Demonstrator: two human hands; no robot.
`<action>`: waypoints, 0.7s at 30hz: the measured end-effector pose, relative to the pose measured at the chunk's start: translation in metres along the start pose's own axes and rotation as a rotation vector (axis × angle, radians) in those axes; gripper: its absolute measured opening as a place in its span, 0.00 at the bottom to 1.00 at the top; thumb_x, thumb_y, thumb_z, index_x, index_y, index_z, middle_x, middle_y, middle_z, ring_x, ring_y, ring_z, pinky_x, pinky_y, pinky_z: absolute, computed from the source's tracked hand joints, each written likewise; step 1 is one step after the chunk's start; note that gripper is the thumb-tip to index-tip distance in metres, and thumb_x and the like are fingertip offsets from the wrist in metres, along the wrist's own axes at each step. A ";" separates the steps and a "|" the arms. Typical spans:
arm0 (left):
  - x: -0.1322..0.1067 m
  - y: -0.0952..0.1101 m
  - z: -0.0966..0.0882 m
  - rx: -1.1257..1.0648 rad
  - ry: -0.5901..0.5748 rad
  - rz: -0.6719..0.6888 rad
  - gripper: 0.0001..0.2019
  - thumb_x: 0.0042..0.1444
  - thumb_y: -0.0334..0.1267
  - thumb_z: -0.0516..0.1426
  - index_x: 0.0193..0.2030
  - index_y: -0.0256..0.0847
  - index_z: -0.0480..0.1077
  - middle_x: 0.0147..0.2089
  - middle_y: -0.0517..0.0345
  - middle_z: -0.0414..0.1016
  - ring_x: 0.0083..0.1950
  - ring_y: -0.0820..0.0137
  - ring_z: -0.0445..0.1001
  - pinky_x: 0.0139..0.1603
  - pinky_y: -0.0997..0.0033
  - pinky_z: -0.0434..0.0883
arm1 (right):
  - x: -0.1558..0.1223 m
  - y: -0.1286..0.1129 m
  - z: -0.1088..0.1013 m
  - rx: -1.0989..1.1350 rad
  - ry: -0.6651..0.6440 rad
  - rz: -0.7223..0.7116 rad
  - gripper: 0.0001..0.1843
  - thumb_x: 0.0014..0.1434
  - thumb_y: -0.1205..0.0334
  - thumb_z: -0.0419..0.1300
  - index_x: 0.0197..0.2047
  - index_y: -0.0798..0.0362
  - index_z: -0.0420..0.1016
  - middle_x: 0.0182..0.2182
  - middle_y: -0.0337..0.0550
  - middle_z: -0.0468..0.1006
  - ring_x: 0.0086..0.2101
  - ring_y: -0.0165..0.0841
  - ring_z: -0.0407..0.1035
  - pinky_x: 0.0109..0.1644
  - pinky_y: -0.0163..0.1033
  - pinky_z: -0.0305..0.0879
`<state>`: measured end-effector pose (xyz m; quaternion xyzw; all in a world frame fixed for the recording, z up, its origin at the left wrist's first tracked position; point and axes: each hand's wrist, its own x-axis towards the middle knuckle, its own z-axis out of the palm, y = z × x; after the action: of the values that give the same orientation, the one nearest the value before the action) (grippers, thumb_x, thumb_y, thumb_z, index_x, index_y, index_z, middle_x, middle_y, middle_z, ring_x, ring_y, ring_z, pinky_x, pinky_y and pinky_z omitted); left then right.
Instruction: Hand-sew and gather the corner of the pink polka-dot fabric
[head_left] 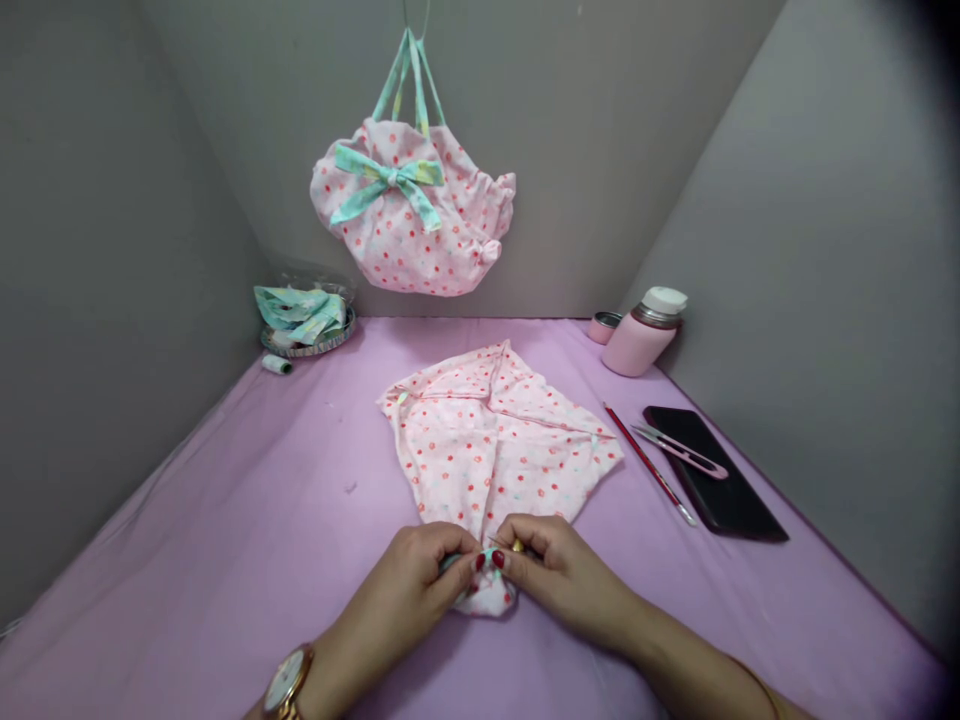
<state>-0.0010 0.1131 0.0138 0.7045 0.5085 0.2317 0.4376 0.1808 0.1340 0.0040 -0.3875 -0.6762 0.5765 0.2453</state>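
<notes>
A pink dotted cloth (495, 440) lies spread on the purple table cover (247, 520), with its near corner gathered between my hands. My left hand (424, 580) pinches that bunched corner together with a bit of mint-green fabric. My right hand (551, 565) is closed beside it, fingertips touching the same spot, and seems to hold a thin needle with a gold thimble on one finger. Both thumbs meet over the cloth.
A finished pink dotted bag (416, 205) with a mint bow hangs on the back wall. A tray of mint strips (304, 320) and a thread spool (276, 364) sit back left. A pink flask (645, 330), red pencil (649, 465), snips (679, 450) and dark phone (712, 475) lie right.
</notes>
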 end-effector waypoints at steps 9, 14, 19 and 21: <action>0.000 -0.004 0.003 -0.140 0.030 -0.057 0.11 0.56 0.37 0.51 0.33 0.37 0.73 0.25 0.61 0.70 0.25 0.76 0.64 0.26 0.78 0.60 | 0.000 0.001 0.002 -0.121 0.030 -0.015 0.11 0.57 0.62 0.54 0.27 0.58 0.69 0.21 0.36 0.66 0.24 0.26 0.58 0.27 0.30 0.53; 0.002 -0.008 0.005 -0.297 0.001 -0.116 0.09 0.54 0.36 0.53 0.37 0.36 0.72 0.24 0.62 0.69 0.23 0.77 0.63 0.24 0.78 0.60 | 0.001 0.000 0.000 -0.136 0.018 -0.002 0.10 0.56 0.63 0.54 0.26 0.58 0.69 0.21 0.36 0.66 0.24 0.25 0.58 0.27 0.29 0.53; 0.002 -0.007 0.005 -0.305 -0.011 -0.120 0.08 0.53 0.36 0.54 0.36 0.36 0.72 0.25 0.60 0.71 0.24 0.76 0.64 0.25 0.78 0.61 | 0.001 0.000 0.000 -0.131 0.010 -0.010 0.10 0.56 0.65 0.54 0.25 0.58 0.68 0.20 0.35 0.65 0.23 0.24 0.57 0.26 0.28 0.52; 0.001 -0.005 0.004 -0.273 -0.014 -0.113 0.08 0.53 0.35 0.53 0.35 0.36 0.73 0.24 0.60 0.71 0.24 0.76 0.64 0.25 0.78 0.61 | 0.001 0.000 0.000 -0.141 0.014 -0.015 0.10 0.56 0.65 0.54 0.24 0.58 0.67 0.20 0.34 0.64 0.23 0.24 0.56 0.26 0.28 0.52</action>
<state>0.0001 0.1133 0.0073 0.6103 0.5078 0.2689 0.5453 0.1799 0.1345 0.0041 -0.4030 -0.7163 0.5227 0.2264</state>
